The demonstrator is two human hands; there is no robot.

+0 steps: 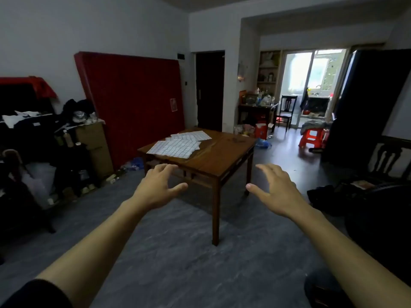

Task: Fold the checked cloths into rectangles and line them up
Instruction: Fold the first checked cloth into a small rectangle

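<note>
We hold both arms stretched forward over the grey floor (173,252), palms down. Our left hand (155,185) has its fingers spread and relaxed, the thumb pointing inward, and grips nothing. Our right hand (275,190) mirrors it, fingers loosely apart and empty, thumb pointing toward the left hand. The two hands stay apart from each other, with a gap between the thumbs.

Beyond our fingertips stands the wooden counter (224,152), one corner leg facing us between the hands. The checked cloths (178,145) lie unfolded on its far left part, ahead of and above our left hand, overlapping one another in a loose spread of white sheets with a dark grid. They are well apart from both hands; neither hand touches the counter.

Past the cloths, a red mattress (133,96) leans against the wall. Far beyond our right hand we see a red stool (311,136) and a dark chair (285,110) near the bright doorway.
</note>
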